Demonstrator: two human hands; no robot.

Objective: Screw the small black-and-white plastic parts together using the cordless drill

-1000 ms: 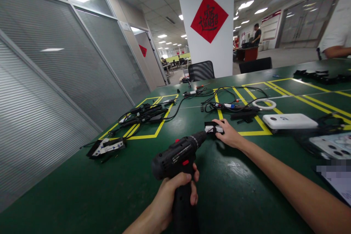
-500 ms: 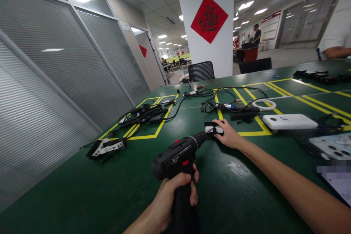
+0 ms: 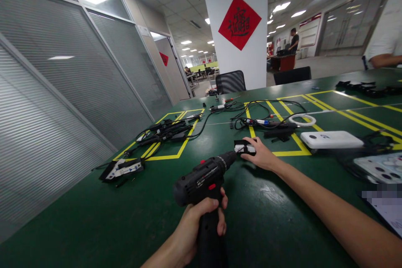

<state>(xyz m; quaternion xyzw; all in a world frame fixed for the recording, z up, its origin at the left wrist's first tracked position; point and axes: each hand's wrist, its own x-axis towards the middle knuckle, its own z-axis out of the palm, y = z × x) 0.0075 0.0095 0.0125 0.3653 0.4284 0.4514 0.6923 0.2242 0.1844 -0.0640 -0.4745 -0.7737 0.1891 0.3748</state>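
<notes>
My left hand [image 3: 194,222] is closed around the grip of a black cordless drill [image 3: 201,178] with red buttons. The drill points away and to the right, its bit tip meeting a small black-and-white part [image 3: 246,148] on the table. That part is steadied by my right hand [image 3: 258,153], whose thumb and fingers pinch its right end. My fingers cover some of the part, so its shape and any screw at the bit cannot be made out.
Black cables [image 3: 166,132] lie bundled at left near a black-and-white piece [image 3: 124,169]. Beyond my right hand are an electric screwdriver [image 3: 264,122] with its cord and a white ring [image 3: 303,120]. A white power bank [image 3: 331,139] lies at right. Another person's arm [image 3: 386,60] shows far right.
My right thumb has shifted slightly left along the lower edge of the small part. The drill and my left hand stay practically in place.
</notes>
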